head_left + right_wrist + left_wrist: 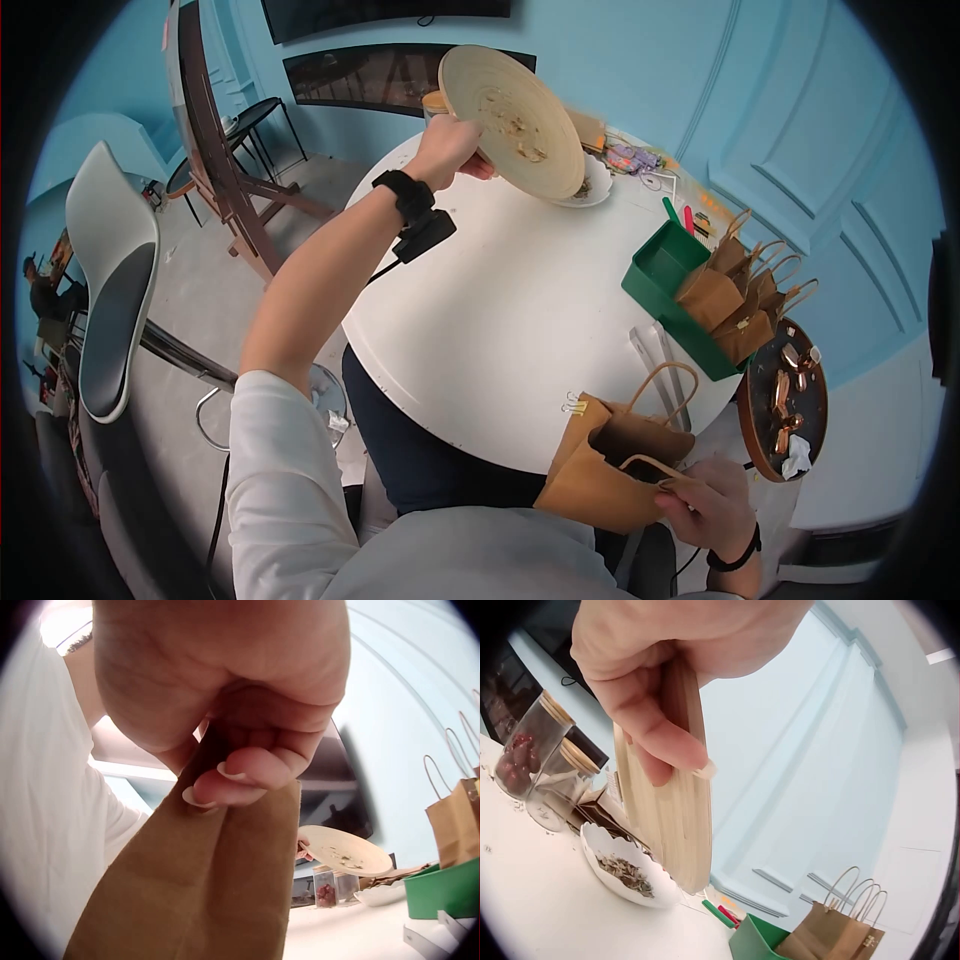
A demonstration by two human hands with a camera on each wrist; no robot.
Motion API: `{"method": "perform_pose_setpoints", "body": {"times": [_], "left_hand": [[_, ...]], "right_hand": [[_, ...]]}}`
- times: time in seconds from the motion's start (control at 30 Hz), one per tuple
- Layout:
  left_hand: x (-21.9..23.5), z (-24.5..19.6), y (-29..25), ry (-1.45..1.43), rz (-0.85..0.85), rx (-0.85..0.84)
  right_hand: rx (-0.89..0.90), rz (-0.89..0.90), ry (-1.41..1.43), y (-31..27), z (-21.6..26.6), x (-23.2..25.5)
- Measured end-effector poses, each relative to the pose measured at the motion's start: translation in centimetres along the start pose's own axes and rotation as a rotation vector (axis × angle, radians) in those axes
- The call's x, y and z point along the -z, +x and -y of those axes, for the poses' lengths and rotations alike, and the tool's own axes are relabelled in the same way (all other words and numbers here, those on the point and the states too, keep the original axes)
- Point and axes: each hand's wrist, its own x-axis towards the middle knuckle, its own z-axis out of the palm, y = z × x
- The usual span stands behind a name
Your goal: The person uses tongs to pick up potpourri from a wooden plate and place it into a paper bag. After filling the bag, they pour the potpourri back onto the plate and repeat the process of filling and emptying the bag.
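Note:
My left hand (452,150) grips the edge of a round wooden plate (482,75) and holds it tilted steeply above the far side of the table. Small brown flakes cling to the plate's face. Beneath and behind it is a white scalloped bowl (604,881) containing dried leaf bits. Down at the near right edge, my right hand (715,508) pinches the top side of a brown paper bag (590,485) by its handle. The bag's mouth is open and leans toward me, with a gold binder clip (574,404) on its far corner.
A green box (665,262) on the white table (480,300) holds several paper bags (720,290). Metal tongs (655,365) lie beside it. Glass jars (525,761) with wooden lids stand at the back. A round dark tray (765,400) with copper-coloured pieces is at the right.

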Motion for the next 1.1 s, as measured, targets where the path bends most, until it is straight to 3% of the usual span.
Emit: {"method": "perform_pose_setpoints", "body": {"times": [0.23,0.43,0.53,0.6,0.7,0.93,1.0,1.1], "left_hand": [[-1.7,1.0,5.1,0.09,-0.059,-0.05],[-2.3,2.2,6.9,0.45,-0.143,-0.232],[-2.7,2.2,5.9,0.632,-0.199,-0.353],[-3.2,2.6,4.8,0.838,-0.294,-0.607],[-3.4,2.4,3.8,1.006,-0.224,-0.698],[-3.5,2.2,3.1,1.031,-0.217,-0.838],[-3.6,1.9,3.2,0.867,-0.337,-0.909],[-2.3,1.9,2.5,0.7,-0.365,-0.73]], "right_hand": [[-0.037,0.03,0.037,0.3,-0.8,0.1],[-0.021,0.038,0.028,0.9,-0.9,0.4],[-0.008,0.003,0.001,0.9,-1.3,0.3],[-0.02,-0.005,-0.013,1.1,-1.3,0.4],[-0.027,-0.033,-0.019,1.5,-1.0,0.0],[-0.02,-0.096,-0.079,3.0,-1.0,0.1],[-0.054,-0.147,-0.12,4.6,-0.6,0.7],[-0.228,-0.235,-0.076,7.2,-1.0,2.3]]}}
